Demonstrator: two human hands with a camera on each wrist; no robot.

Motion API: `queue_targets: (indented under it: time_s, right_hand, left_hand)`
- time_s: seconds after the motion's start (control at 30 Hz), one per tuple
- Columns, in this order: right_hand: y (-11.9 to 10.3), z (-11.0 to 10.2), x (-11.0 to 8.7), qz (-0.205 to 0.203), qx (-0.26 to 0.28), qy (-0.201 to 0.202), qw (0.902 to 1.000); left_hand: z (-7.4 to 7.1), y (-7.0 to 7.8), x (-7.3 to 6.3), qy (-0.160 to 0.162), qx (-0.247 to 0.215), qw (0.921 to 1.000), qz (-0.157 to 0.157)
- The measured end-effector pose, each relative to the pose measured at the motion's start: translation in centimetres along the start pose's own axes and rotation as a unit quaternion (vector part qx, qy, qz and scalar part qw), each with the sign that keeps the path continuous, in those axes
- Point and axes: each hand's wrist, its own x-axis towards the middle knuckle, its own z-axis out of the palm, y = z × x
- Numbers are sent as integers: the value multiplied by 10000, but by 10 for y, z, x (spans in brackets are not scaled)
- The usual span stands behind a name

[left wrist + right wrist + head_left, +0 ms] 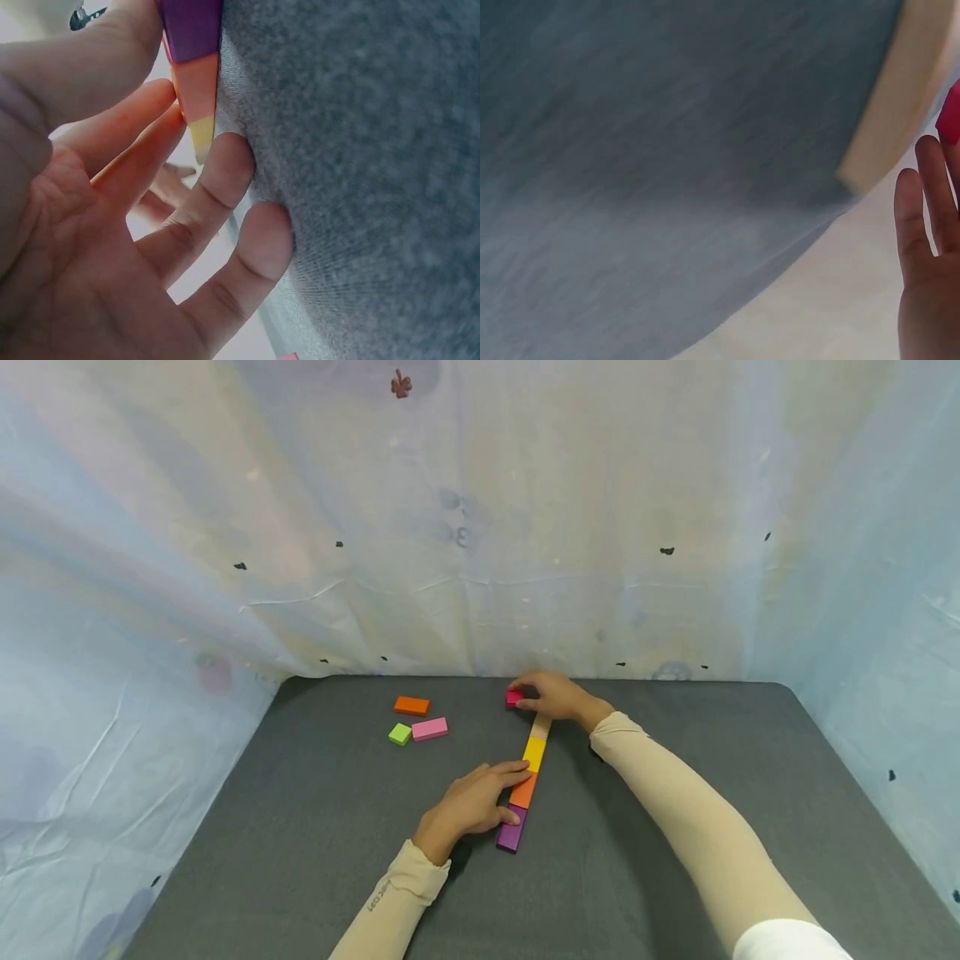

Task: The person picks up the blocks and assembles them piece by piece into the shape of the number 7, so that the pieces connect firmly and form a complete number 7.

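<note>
A row of flat blocks runs away from me: purple [507,838], orange [521,794], yellow [534,753] and plain wood [541,727], set end to end. My left hand [471,802] rests along the row's left side, its thumb at the purple block and its forefingers at the orange and yellow ones. In the left wrist view its fingers are extended, curled round nothing. Beyond the row's far end, my right hand [558,697] pinches a red block [513,699]. The right wrist view catches only part of that red block [950,118] beside the fingers.
Left of the row lie an orange block [412,706], a pink block [430,729] and a small green block [400,734], the last two close together. Dark grey cloth covers the table [300,827]. A pale patterned curtain [525,510] hangs behind and at the sides.
</note>
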Motion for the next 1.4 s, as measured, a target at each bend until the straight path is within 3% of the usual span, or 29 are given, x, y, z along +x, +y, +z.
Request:
queue_targets:
  time_s: [0.2,0.4,0.8,1.13,1.4]
  right_hand:
    - [24,-12,-18,393,109,258,9988]
    - [35,-17,-31,443,81,505,9977]
    - [39,-10,-34,966,413,503,9932]
    - [42,-2,-43,1159,719,646,9885]
    - [41,-1,-45,953,633,744,9906]
  left_hand:
    - [-1,2,0,-28,-79,9999,-64]
    - [-1,3,-2,-37,-110,9999,-88]
    - [-3,4,-4,17,-89,9999,-114]
    - [2,3,-4,63,13,9999,-84]
    - [1,4,-5,-7,2,9999,-108]
